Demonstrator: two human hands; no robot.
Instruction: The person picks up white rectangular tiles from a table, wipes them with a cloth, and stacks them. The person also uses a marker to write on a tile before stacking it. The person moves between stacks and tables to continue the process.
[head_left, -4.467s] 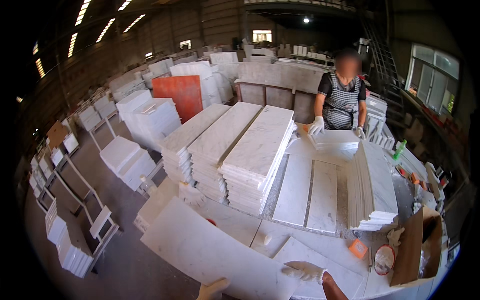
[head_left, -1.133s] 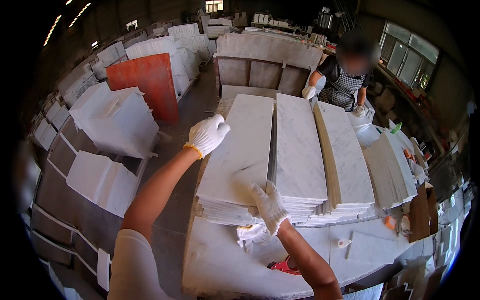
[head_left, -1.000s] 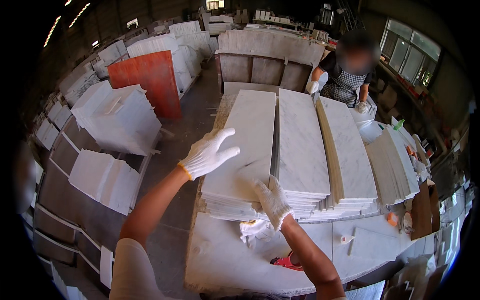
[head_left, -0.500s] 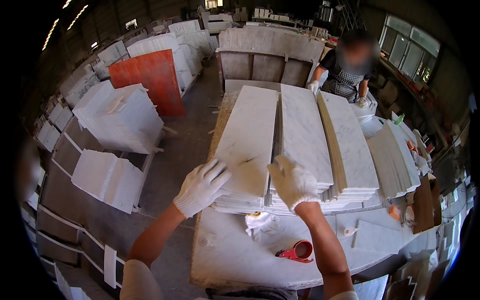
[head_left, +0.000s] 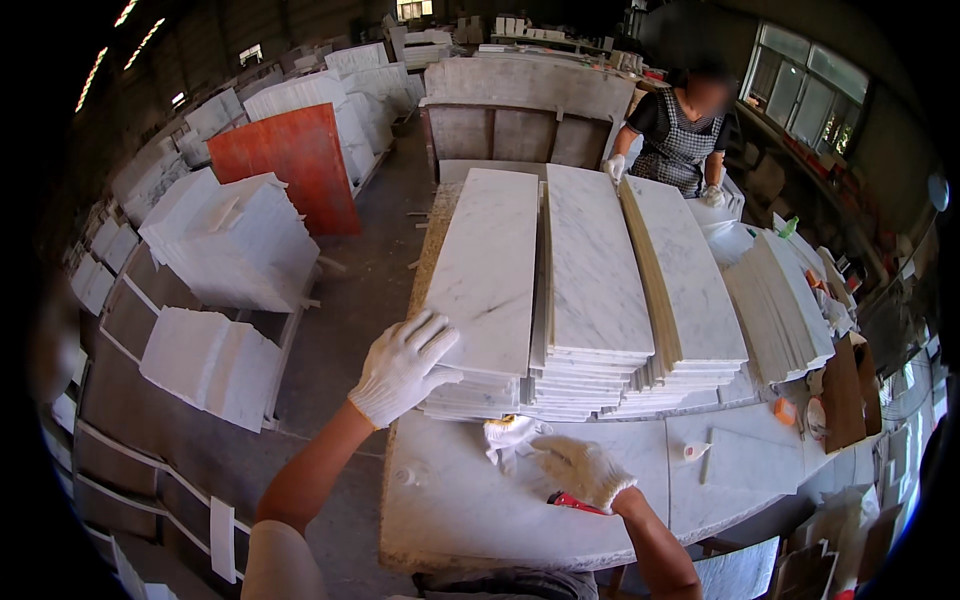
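Note:
My left hand (head_left: 405, 362), in a white knit glove, lies with fingers outstretched on the near left corner of the left stack of marble slabs (head_left: 487, 270). My right hand (head_left: 588, 472), gloved the same way, is over the near tabletop (head_left: 440, 520). It covers most of a red tape dispenser (head_left: 577, 503); only a strip of its red body shows below the palm. Motion smears the right fingers, so their grip is unclear. Just beyond them lies a crumpled white glove (head_left: 512, 436). A middle stack (head_left: 600, 270) and a right stack (head_left: 682, 270) of long slabs stand alongside.
Across the stacks, a person (head_left: 680, 140) in a checked apron and white gloves stands near more slabs. A small white bottle (head_left: 695, 451), a loose slab (head_left: 752, 460) and a cardboard box (head_left: 852, 395) are at right. Left of the table are slab stacks (head_left: 235, 240) and a red panel (head_left: 290, 165).
My right hand has moved from the slabs down toward me, over the tape dispenser. My left hand stays at the slab corner. The view has shifted slightly, and the other person stands more upright.

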